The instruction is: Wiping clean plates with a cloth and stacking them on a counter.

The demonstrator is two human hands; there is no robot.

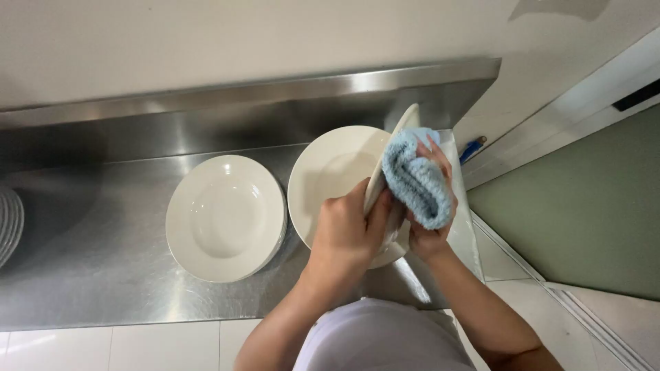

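Left hand (346,230): forearm raised from below, fingers closed on the edge of a white plate (387,165) held on edge.
Right hand (427,206): pressing a blue cloth (417,180) against the plate.
Plate location: above a plate stack (323,172) on the steel table (103,275).

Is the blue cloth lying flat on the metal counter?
No, the light blue cloth is bunched in the right hand and pressed against a white plate that the left hand holds on edge.
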